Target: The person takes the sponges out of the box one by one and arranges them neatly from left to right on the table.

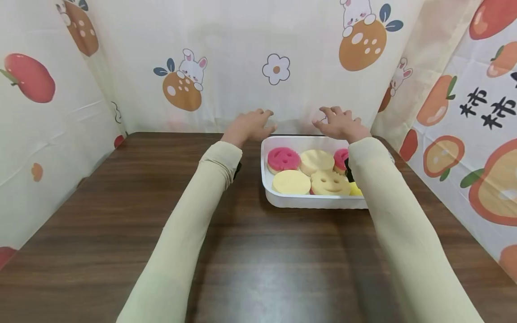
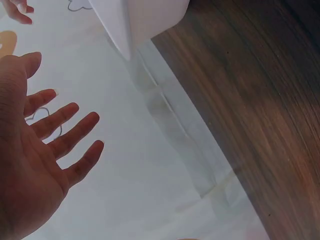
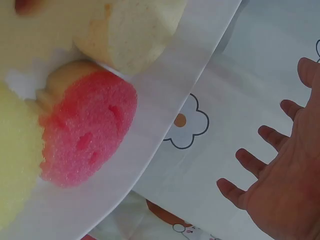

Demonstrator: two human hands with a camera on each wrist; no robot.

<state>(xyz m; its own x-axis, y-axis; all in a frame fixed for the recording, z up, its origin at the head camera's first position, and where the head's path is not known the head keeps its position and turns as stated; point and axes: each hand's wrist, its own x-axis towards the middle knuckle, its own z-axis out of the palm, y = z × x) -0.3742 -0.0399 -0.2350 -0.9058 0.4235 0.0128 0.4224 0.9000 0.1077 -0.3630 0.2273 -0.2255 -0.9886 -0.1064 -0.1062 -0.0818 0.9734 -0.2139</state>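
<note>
Near the white tray point(image 1: 319, 202) of sponges point(image 1: 291, 182), both hands point(image 1: 251, 125) point(image 1: 341, 125)

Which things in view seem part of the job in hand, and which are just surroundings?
Likely the job:
left hand, open
right hand, open
white tray
pink pieces inside
yellow pieces inside

Just surroundings:
dark wood-grain tabletop
printed fabric backdrop

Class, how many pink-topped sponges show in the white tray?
2: one pink-topped sponge at the back left of the white tray, another farther right along the back, partly behind the right sleeve, which may hide more.
</note>
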